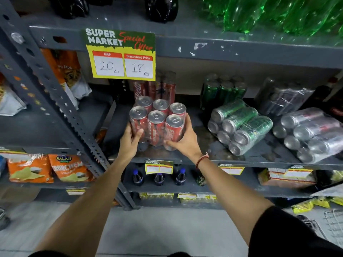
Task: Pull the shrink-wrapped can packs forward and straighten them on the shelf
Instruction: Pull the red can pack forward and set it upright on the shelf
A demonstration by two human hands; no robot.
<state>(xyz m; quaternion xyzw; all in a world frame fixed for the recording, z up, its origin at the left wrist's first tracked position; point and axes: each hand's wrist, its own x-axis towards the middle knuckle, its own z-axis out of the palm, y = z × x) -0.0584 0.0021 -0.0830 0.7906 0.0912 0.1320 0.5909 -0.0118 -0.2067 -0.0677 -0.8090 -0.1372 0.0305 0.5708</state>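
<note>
A shrink-wrapped pack of red cola cans (157, 119) stands upright near the front of the grey shelf (213, 160). My left hand (130, 140) grips its left side and my right hand (182, 140) grips its right side and lower front. Another red can pack (159, 86) stands behind it. To the right a green can pack (239, 127) lies on its side, tops facing me, with an upright green pack (222, 88) behind. Farther right a silver can pack (311, 134) lies tilted at the shelf edge, and a dark pack (284, 99) sits behind it.
A yellow price sign (120, 54) hangs from the shelf above. A slanted grey upright (74, 115) stands left of the packs, with snack bags (50, 167) beyond it. Small bottles (159, 178) stand on the shelf below. A wire basket (332, 223) sits on the floor at right.
</note>
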